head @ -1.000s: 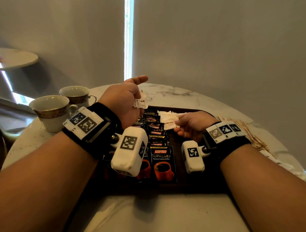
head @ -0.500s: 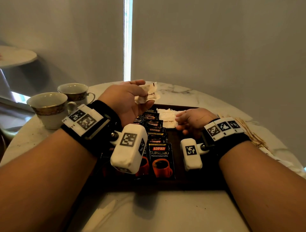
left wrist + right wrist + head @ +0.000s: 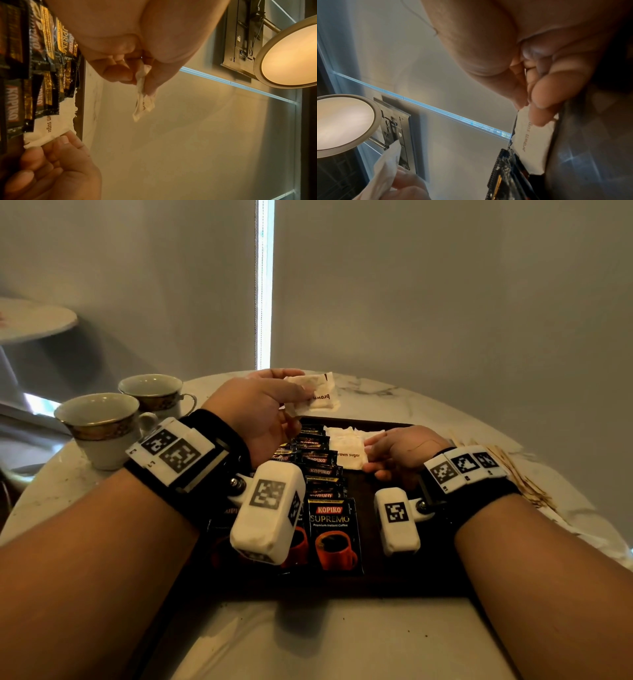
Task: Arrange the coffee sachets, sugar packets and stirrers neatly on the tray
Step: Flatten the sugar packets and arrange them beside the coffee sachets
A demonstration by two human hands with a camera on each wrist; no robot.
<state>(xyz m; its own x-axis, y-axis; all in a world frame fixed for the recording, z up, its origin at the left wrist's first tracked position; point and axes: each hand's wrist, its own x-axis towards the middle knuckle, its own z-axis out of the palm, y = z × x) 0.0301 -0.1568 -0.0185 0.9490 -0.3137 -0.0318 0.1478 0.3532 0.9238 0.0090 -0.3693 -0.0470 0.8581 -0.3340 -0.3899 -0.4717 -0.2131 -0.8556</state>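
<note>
Holding a sugar packet above the tray's far edge

Pinching one brown sugar packet [image 3: 317, 397] between thumb and fingertips, the left hand [image 3: 260, 412] hangs raised over the far rim of the dark tray [image 3: 394, 583]. The packet sticks out to the right of the fingers, its long axis running roughly across the table, its printed face toward the head camera. Its likely place, the white sugar packets on the tray [image 3: 347, 450], lies below and nearer the person, just right of the column of coffee sachets [image 3: 334, 532], so the move is down and back. The right hand [image 3: 397, 451] is the nearer one to that pile: its curled fingers touch the right edge of the top packet, thumb close by; whether they truly grip it I cannot tell. The held packet looks crumpled and limp, pale paper with brown lettering. Wooden stirrers [image 3: 517, 474] lie on the marble table [image 3: 342, 642] to the tray's right, not on the tray
</note>
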